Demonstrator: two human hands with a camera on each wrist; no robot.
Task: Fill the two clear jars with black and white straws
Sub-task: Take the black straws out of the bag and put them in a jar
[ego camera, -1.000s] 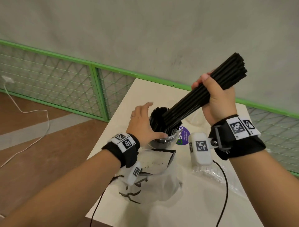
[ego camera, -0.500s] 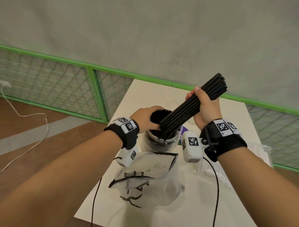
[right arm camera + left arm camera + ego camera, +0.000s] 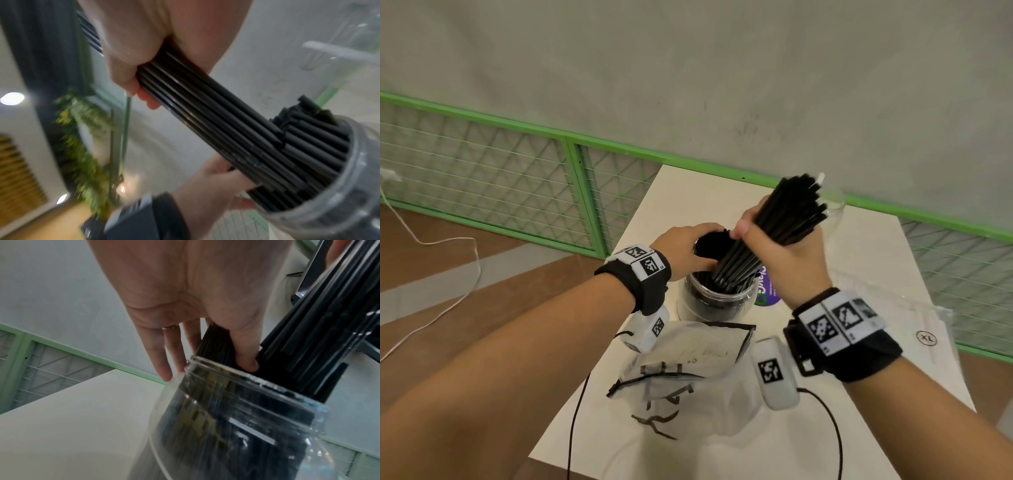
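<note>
A clear jar (image 3: 717,303) stands mid-table, packed with upright black straws (image 3: 710,241). My left hand (image 3: 685,250) wraps the tops of those straws; in the left wrist view the thumb (image 3: 244,353) is pushed into the jar mouth (image 3: 236,426) and the fingers lie on their far side. My right hand (image 3: 791,270) grips a thick bundle of black straws (image 3: 789,219), tilted up to the right with its lower ends inside the jar (image 3: 339,203). A second clear jar (image 3: 834,207) sits behind, mostly hidden, with a white straw tip (image 3: 820,178) showing.
An empty printed plastic bag (image 3: 688,370) lies in front of the jar and a clear bag marked XL (image 3: 914,329) at the right. A purple sticker (image 3: 768,291) is on the white table (image 3: 688,192). A green mesh fence (image 3: 571,178) runs behind.
My right hand has come down and toward me, turning the bundle steeper with its ends deeper in the jar. My left hand has closed round the standing straws.
</note>
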